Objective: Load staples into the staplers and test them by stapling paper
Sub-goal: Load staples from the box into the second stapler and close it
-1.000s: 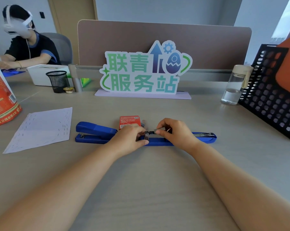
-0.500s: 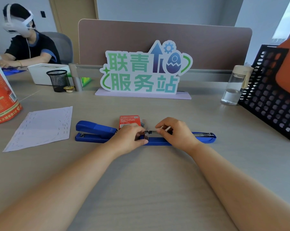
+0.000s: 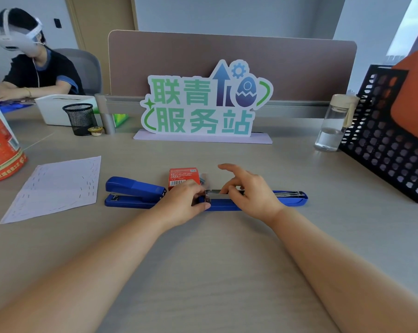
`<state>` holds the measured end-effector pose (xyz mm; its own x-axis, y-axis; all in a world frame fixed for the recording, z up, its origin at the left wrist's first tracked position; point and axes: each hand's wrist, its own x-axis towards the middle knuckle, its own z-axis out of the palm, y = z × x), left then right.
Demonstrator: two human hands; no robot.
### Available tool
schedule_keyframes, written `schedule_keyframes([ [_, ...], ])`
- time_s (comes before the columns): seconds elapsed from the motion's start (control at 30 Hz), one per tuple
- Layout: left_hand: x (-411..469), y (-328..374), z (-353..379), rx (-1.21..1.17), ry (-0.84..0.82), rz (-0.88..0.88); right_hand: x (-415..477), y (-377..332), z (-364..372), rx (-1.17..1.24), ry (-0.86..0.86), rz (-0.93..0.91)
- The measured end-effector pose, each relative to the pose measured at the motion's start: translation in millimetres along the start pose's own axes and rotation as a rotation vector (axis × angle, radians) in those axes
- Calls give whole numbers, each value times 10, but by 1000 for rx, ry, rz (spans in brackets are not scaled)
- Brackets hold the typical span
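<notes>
Two blue staplers lie in a row on the desk. The shut stapler [image 3: 133, 192] is on the left. The opened stapler [image 3: 291, 199] is folded flat on the right, its metal staple channel [image 3: 216, 194] showing between my hands. My left hand [image 3: 187, 203] grips the channel's front end with thumb and fingers. My right hand [image 3: 250, 191] rests on the channel with thumb and a fingertip on it and its other fingers raised. A red staple box [image 3: 182, 177] stands just behind my left hand. A stapled white paper sheet [image 3: 56, 187] lies at the left.
A standing sign [image 3: 206, 104] is behind the staplers. A water bottle [image 3: 333, 123] and a black mesh file rack [image 3: 390, 140] are at the right. A red package [image 3: 0, 150] sits at the left edge. A black mesh pen cup [image 3: 79, 118] and a seated person [image 3: 32, 68] are at the back left.
My right hand's fingers have lifted and spread from a closed pinch on the channel. My left hand and both staplers stay in place.
</notes>
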<state>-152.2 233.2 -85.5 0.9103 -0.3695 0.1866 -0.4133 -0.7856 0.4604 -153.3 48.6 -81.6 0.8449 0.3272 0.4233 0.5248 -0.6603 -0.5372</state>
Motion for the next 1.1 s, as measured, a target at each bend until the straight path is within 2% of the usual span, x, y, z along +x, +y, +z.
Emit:
schedule_keyframes([
  [0.23,-8,29,-3,7,-12,-22,11,13,38,29,-67,-12],
  [0.4,-10,42,5,9,-10,-33,21,30,-86,75,55,29],
  [0.5,-9,43,15,5,-5,-32,25,134,-241,-11,50,112],
  [0.63,-6,49,18,3,-17,-33,-53,365,-409,-182,-84,283],
  [0.73,-11,33,18,3,-23,-36,-165,480,-505,-247,-129,325],
  [0.9,-18,46,23,8,-30,-36,-307,617,-620,-349,-109,355],
  [1.1,-19,62,22,18,-39,-43,-409,736,-681,-337,-71,377],
])
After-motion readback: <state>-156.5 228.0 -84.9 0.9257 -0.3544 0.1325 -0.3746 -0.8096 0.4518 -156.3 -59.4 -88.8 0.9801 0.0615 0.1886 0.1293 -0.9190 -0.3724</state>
